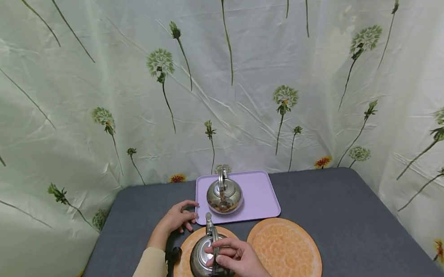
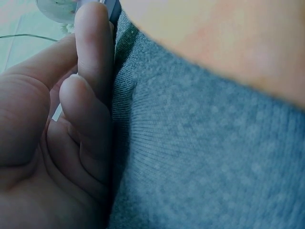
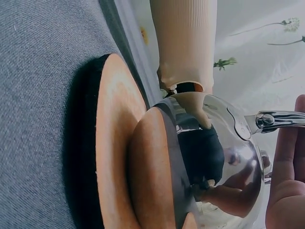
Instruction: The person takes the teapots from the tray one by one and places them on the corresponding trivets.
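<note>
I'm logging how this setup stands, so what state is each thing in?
Near kettle: upright, handle raised, over the left mat; contact hard to tell.
Far kettle: upright, lid on, standing on the purple tray.
Purple tray: lying flat.
Left mat: flat, partly hidden under the near kettle.
Right mat: flat.
Left hand: at the tray's left edge.
Right hand: gripping the near kettle's handle.
</note>
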`<state>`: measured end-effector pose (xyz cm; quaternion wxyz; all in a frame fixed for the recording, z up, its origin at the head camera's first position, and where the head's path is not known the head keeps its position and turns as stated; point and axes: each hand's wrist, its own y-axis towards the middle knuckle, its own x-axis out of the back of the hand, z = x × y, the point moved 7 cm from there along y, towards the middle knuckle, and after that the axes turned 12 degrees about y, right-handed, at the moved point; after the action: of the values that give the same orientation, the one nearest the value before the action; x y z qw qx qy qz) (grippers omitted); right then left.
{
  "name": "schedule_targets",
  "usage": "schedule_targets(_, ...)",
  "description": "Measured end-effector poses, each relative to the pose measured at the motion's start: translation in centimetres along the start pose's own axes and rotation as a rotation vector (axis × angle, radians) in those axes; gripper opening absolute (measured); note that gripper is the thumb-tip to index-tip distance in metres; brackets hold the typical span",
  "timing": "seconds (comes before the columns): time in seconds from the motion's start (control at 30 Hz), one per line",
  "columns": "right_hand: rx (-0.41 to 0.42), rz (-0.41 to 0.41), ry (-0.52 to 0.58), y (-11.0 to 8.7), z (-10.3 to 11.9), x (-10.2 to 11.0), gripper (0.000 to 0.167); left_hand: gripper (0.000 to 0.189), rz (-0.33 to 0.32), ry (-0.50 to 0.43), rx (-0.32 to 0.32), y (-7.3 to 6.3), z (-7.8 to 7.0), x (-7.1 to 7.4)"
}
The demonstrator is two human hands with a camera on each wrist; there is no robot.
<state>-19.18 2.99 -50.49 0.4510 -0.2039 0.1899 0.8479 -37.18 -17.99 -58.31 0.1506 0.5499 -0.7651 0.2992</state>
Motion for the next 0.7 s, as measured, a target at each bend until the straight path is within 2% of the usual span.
schedule_targets(0.47,-0.007,-0.004,-0.005,-0.28,-0.54,-0.17,0.050,0.041,-0.005,0.007,0.001,0.04,0.04,-0.01)
schedule_targets(0.7,0.023,0.024,-0.011,-0.21,-0.33,-0.37,0.051,0.043,0.008,0.006,-0.019,-0.08,-0.18,-0.03)
